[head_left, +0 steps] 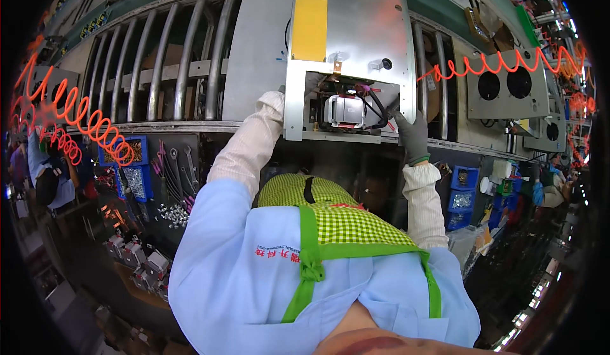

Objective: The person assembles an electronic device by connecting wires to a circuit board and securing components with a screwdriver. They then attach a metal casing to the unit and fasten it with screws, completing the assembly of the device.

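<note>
A person in a pale blue shirt and a green checked apron reaches up with both arms to one sheet-metal chassis (356, 31) standing on the roller conveyor (165, 69). The right hand (413, 136), in a dark grey glove, rests on the chassis's lower right edge beside the cut-out, fingers bent around the metal edge, gripping it. The left hand (279, 94) goes behind the chassis's left edge; only the white sleeve and cuff show, so whether it is shut or spread cannot be told.

Inside the cut-out sits one silver module (343, 110) with a bundle of black and red wires (378, 107) running to its right. One yellow panel (309, 28) covers the chassis's upper left.

Two blue parts bins (130, 164) hang at the left, with perhaps five wrenches (178, 171) beside them. One orange coiled hose (483, 66) crosses just right of the chassis; another (70, 120) loops at the left. Bare rollers lie open on both sides.
</note>
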{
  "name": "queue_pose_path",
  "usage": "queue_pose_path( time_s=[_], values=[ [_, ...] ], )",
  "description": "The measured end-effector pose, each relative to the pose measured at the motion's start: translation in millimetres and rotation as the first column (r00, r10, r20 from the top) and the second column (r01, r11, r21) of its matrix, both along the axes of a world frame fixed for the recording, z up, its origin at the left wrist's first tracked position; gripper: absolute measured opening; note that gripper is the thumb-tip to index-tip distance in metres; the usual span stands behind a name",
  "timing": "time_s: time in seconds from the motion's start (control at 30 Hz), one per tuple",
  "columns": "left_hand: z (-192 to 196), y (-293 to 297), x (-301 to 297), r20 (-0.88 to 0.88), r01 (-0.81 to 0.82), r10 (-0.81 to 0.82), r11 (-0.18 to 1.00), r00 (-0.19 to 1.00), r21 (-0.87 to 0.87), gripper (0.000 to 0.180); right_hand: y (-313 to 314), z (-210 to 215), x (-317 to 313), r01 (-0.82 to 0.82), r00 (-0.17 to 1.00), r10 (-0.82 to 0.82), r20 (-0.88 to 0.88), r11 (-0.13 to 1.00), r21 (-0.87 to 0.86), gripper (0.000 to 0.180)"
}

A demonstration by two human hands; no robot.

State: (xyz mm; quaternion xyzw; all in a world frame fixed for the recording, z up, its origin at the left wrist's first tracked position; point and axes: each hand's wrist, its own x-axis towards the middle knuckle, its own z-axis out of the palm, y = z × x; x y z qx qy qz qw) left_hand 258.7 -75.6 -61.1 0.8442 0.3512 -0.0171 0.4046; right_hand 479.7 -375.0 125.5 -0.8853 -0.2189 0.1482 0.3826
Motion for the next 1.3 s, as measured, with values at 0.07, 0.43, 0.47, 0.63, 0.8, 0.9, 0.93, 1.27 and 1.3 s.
queue_pose_path(
  time_s=[0.07,0.43,0.47,0.63,0.8,0.9,0.93,1.27,1.3],
  values=[
    [-4,2,1,-0.004,-0.018,0.018,1.0,1.0,0.016,0.044,0,-7,8,0.039,0.997,-0.039,-0.073,0.999,-0.004,0.042],
    [-3,18,10,0.133,-0.044,0.043,0.999,0.99,0.01,0.043,-16,-23,11,0.096,0.978,-0.079,-0.192,0.992,0.078,0.045],
    [-7,22,8,0.166,-0.045,0.044,0.999,0.985,0.004,0.042,-11,-18,7,0.058,0.985,-0.032,-0.17,0.987,0.152,0.047],
    [-22,55,-5,0.392,-0.055,0.287,0.86,0.874,-0.508,0.042,4,4,7,-0.032,0.998,0.029,-0.057,0.998,-0.063,0.065],
    [-7,30,-39,0.511,0.117,0.374,0.708,0.774,-0.697,0.042,-56,46,-38,0.178,0.939,-0.124,0.322,0.974,-0.142,0.065],
    [0,-10,-110,0.233,-0.019,0.153,0.87,0.96,-0.493,0.038,-129,29,-67,0.287,0.939,-0.248,0.24,0.948,-0.141,0.054],
    [-10,-21,-138,0.051,-0.031,0.079,0.791,0.996,-0.611,0.035,-160,14,-75,0.243,0.939,-0.195,0.283,0.959,-0.146,0.053],
    [112,-269,16,0.308,0.685,-0.613,0.675,0.728,-0.274,0.029,-435,26,-49,0.708,0.703,-0.681,0.207,0.698,-0.107,0.047],
    [108,-298,42,0.366,0.748,-0.653,0.608,0.662,-0.268,0.028,-464,19,-34,0.721,0.689,-0.684,0.239,0.681,-0.129,0.047]
  ],
)
